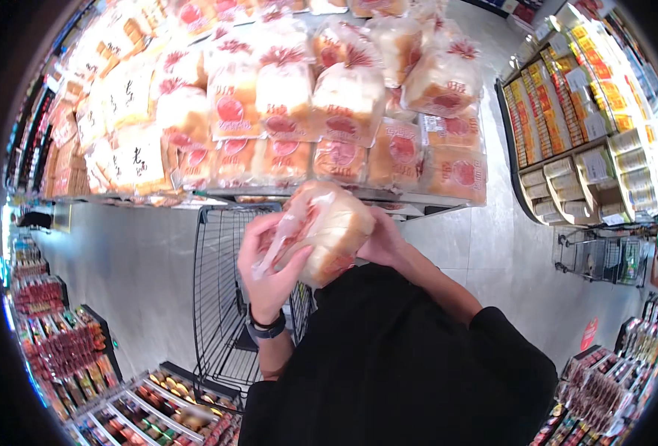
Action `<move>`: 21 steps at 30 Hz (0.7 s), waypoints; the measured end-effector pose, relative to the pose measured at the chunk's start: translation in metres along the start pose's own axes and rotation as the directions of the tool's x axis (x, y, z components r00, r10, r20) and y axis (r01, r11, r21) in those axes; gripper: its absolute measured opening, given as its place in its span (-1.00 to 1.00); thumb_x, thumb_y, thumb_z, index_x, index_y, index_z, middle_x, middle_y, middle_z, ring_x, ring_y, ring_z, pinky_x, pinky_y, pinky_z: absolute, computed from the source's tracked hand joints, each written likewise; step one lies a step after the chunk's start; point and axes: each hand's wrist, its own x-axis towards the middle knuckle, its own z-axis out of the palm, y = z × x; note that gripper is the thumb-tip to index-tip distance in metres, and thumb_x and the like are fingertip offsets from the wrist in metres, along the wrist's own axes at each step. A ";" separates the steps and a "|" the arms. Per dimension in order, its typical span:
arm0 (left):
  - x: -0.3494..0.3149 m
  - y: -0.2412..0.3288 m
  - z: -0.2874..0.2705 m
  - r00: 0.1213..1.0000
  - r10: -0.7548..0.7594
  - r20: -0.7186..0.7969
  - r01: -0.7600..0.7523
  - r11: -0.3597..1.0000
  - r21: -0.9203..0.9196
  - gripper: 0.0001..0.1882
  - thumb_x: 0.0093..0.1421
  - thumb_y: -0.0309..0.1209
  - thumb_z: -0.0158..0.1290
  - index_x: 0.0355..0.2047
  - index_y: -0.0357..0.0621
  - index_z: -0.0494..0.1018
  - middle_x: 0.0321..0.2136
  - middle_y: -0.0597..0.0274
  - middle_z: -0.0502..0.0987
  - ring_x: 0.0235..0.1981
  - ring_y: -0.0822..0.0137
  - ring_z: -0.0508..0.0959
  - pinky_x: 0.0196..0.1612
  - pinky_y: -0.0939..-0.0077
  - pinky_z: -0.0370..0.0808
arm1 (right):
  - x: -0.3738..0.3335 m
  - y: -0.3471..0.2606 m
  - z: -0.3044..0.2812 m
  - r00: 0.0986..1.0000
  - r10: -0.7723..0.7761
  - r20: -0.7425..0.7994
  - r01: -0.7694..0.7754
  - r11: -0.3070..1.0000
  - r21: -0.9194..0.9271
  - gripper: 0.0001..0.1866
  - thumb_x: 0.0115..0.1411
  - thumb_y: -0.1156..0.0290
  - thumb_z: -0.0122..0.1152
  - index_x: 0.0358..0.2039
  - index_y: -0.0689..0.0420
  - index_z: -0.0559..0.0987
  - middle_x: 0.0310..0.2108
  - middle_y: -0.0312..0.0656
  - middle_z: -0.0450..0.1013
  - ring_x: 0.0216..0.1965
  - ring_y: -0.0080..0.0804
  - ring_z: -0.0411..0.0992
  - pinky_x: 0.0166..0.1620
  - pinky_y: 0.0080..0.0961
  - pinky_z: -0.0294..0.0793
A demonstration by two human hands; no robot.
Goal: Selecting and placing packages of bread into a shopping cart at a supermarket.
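Between my two hands is a loaf of bread point(342, 228) in a clear plastic bag with red print, tilted above the front edge of the bread display. My left hand point(269, 256) is closed around the gathered, crinkled end of the bag. At the loaf's other side, my right hand point(379, 236) grips it, its fingers partly hidden behind the bread. Just beyond, bagged loaves point(284, 97) with red ties and red print stand stacked in rows on the display.
A black wire shopping cart point(217, 297) stands close on my left. Right of the display is a shelf point(597, 126) of yellow boxes and cans. Another cart point(604, 256) stands below that shelf. Low racks of packaged goods point(150, 409) line the lower left. Grey floor point(147, 271) runs between.
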 end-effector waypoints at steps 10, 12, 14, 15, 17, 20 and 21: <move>0.120 0.009 0.147 0.939 0.258 0.227 -0.281 0.957 0.076 -0.75 0.03 -0.69 0.25 -0.24 -0.31 0.57 -0.33 0.13 0.60 -0.32 0.33 0.63 -0.27 0.56 0.55 | -0.072 -0.105 -0.020 0.831 -0.518 -0.205 0.495 0.855 -0.153 -0.41 0.36 0.12 -0.12 0.33 0.13 0.23 0.26 -0.09 0.28 0.24 -0.16 0.31 0.18 -0.01 0.39; 0.140 0.000 0.175 0.927 0.281 0.248 -0.301 0.952 0.050 -0.75 0.02 -0.71 0.23 -0.24 -0.30 0.57 -0.33 0.12 0.60 -0.32 0.29 0.62 -0.26 0.53 0.55 | -0.073 -0.124 -0.027 0.767 -0.598 -0.232 0.539 0.797 -0.274 -0.42 0.38 0.17 -0.12 0.35 0.13 0.20 0.26 -0.11 0.27 0.23 -0.17 0.31 0.20 -0.05 0.37; 0.155 -0.007 0.198 0.917 0.297 0.266 -0.315 0.949 0.029 -0.73 0.01 -0.73 0.21 -0.24 -0.29 0.58 -0.33 0.10 0.59 -0.32 0.25 0.62 -0.25 0.51 0.55 | -0.075 -0.140 -0.035 0.620 -0.743 -0.251 0.573 0.648 -0.502 -0.43 0.41 0.28 -0.12 0.39 0.12 0.12 0.26 -0.14 0.26 0.21 -0.18 0.31 0.25 -0.13 0.35; 0.160 -0.010 0.207 0.915 0.308 0.262 -0.327 0.944 0.033 -0.72 0.00 -0.74 0.19 -0.24 -0.28 0.58 -0.33 0.09 0.59 -0.31 0.21 0.62 -0.24 0.49 0.54 | -0.075 -0.147 -0.040 0.627 -0.737 -0.251 0.569 0.654 -0.499 -0.43 0.41 0.28 -0.12 0.39 0.12 0.12 0.26 -0.14 0.26 0.21 -0.18 0.31 0.25 -0.13 0.35; 0.171 -0.016 0.224 0.916 0.303 0.262 -0.327 0.944 0.053 -0.71 -0.02 -0.74 0.16 -0.25 -0.25 0.59 -0.33 0.05 0.59 -0.28 0.11 0.61 -0.20 0.42 0.53 | -0.074 -0.162 -0.049 0.659 -0.706 -0.259 0.544 0.686 -0.483 -0.41 0.39 0.46 -0.12 0.40 0.15 0.07 0.22 -0.13 0.25 0.18 -0.17 0.32 0.27 -0.17 0.34; 0.183 -0.027 0.240 0.913 0.318 0.255 -0.364 0.917 0.161 -0.74 0.00 -0.72 0.16 -0.27 -0.24 0.60 -0.34 0.05 0.58 -0.27 0.06 0.61 -0.17 0.39 0.52 | -0.070 -0.176 -0.054 0.679 -0.645 -0.351 0.450 0.743 -0.495 -0.38 0.37 0.56 -0.12 0.41 0.17 0.03 0.18 -0.09 0.22 0.16 -0.15 0.34 0.29 -0.15 0.34; 0.186 -0.034 0.243 0.918 0.307 0.252 -0.355 0.919 0.172 -0.74 0.00 -0.72 0.16 -0.27 -0.24 0.60 -0.34 0.05 0.58 -0.27 0.06 0.61 -0.17 0.39 0.52 | -0.070 -0.180 -0.058 0.687 -0.633 -0.355 0.441 0.753 -0.488 -0.38 0.37 0.56 -0.12 0.41 0.17 0.03 0.18 -0.09 0.22 0.16 -0.15 0.34 0.29 -0.15 0.34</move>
